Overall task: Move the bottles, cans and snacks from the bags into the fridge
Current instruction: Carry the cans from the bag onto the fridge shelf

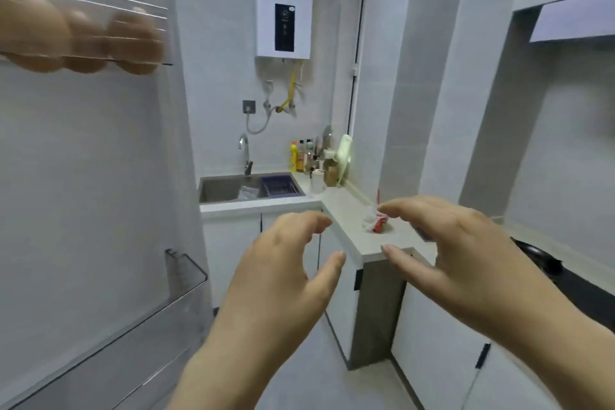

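Note:
My left hand (283,263) and my right hand (456,250) are raised in front of me, palms down, fingers spread and curled, holding nothing. The open fridge door (100,160) fills the left side, with blurred brown eggs (80,33) in its top rack and a clear door shelf (179,280) lower down that looks bare. A small white and red packet (376,221) lies on the counter (352,210) just beyond my right fingertips. No bags, bottles or cans from the task are in sight.
A sink (229,188) with a tap and a dark drying rack sits at the back. Several condiment and cleaner bottles (307,156) stand in the counter corner. A water heater (284,2) hangs on the wall. A black stove (545,260) is at right, with white cabinets below.

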The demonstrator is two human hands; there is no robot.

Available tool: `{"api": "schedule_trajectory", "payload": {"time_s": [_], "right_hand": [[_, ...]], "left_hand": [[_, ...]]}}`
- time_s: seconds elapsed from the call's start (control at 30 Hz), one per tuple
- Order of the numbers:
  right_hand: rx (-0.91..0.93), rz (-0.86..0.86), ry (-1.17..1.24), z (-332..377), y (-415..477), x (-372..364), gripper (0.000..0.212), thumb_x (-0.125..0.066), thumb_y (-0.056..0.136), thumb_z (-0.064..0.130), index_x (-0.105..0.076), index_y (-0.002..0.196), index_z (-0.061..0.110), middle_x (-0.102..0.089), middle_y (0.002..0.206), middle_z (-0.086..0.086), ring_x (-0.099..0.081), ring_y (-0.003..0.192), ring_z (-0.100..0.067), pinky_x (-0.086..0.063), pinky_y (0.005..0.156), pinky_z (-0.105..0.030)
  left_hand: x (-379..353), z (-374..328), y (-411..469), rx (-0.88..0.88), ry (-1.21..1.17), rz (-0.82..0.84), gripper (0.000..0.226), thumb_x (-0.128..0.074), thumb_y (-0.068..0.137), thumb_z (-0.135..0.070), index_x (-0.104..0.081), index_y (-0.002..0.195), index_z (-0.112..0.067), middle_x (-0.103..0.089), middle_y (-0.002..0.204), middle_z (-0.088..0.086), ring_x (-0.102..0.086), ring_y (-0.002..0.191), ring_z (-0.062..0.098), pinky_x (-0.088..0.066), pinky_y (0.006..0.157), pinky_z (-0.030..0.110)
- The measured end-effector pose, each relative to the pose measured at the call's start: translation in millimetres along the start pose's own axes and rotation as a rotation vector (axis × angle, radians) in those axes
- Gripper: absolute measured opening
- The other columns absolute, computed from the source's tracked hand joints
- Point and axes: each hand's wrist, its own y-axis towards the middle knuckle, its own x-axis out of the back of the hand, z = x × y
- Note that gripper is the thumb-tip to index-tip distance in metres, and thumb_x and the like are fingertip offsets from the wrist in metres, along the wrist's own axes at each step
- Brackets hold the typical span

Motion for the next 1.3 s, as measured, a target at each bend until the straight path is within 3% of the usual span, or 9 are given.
{"api": "schedule_trajectory", "payload": {"time_s": [0.3, 0.5, 0.63, 0.87, 1.07, 1.3], "right_hand": [[-0.430, 0.002, -0.097, -67, -25, -15, 0.043, -0.058, 0.087, 0.042, -0.055, 0.129, 0.033, -0.058, 0.123, 0.022, -0.051, 0.113, 0.005, -0.040, 0.095, -0.017], [-0.711, -0.009, -0.157, -102, -75, -6, 0.040, -0.060, 0.087, 0.039, -0.056, 0.126, 0.036, -0.057, 0.118, 0.026, -0.050, 0.109, 0.008, -0.041, 0.094, -0.015], [-0.844, -0.018, -0.205, -128, -113, 8, 0.040, -0.060, 0.088, 0.040, -0.054, 0.128, 0.038, -0.055, 0.122, 0.027, -0.047, 0.112, 0.010, -0.032, 0.086, -0.003], [-1.006, -0.061, -0.208, -191, -178, 43, 0.038, -0.061, 0.089, 0.038, -0.054, 0.126, 0.040, -0.048, 0.111, 0.034, -0.045, 0.108, 0.012, -0.029, 0.078, 0.007], [-1.084, -0.097, -0.197, -253, -229, 73, 0.039, -0.060, 0.089, 0.042, -0.054, 0.127, 0.040, -0.053, 0.122, 0.029, -0.047, 0.113, 0.010, -0.036, 0.091, -0.011], [-1.135, -0.118, -0.167, -313, -274, 85, 0.039, -0.060, 0.089, 0.039, -0.054, 0.127, 0.039, -0.055, 0.123, 0.026, -0.049, 0.111, 0.008, -0.037, 0.094, -0.013]], "left_hand": [[-102, 3, 74, -0.197, -0.235, 0.262, 0.037, -0.058, 0.089, -0.042, -0.051, 0.125, -0.037, -0.052, 0.119, -0.025, -0.048, 0.110, -0.007, -0.041, 0.095, 0.015], [-176, -33, 83, -0.316, -0.373, 0.466, 0.038, -0.057, 0.089, -0.043, -0.051, 0.127, -0.038, -0.053, 0.121, -0.024, -0.049, 0.109, -0.006, -0.044, 0.095, 0.018], [-217, -71, 83, -0.403, -0.436, 0.563, 0.036, -0.056, 0.090, -0.044, -0.051, 0.125, -0.040, -0.052, 0.119, -0.026, -0.048, 0.107, -0.009, -0.043, 0.089, 0.013], [-289, -152, 75, -0.475, -0.507, 0.653, 0.031, -0.059, 0.089, -0.037, -0.055, 0.120, -0.036, -0.053, 0.100, -0.029, -0.048, 0.098, -0.018, -0.037, 0.079, 0.002], [-343, -224, 64, -0.494, -0.517, 0.674, 0.035, -0.060, 0.089, -0.037, -0.056, 0.123, -0.033, -0.056, 0.114, -0.022, -0.050, 0.103, -0.008, -0.043, 0.084, 0.013], [-403, -278, 51, -0.508, -0.519, 0.751, 0.035, -0.061, 0.088, -0.035, -0.058, 0.123, -0.031, -0.058, 0.112, -0.021, -0.052, 0.103, -0.006, -0.043, 0.087, 0.014]]}}
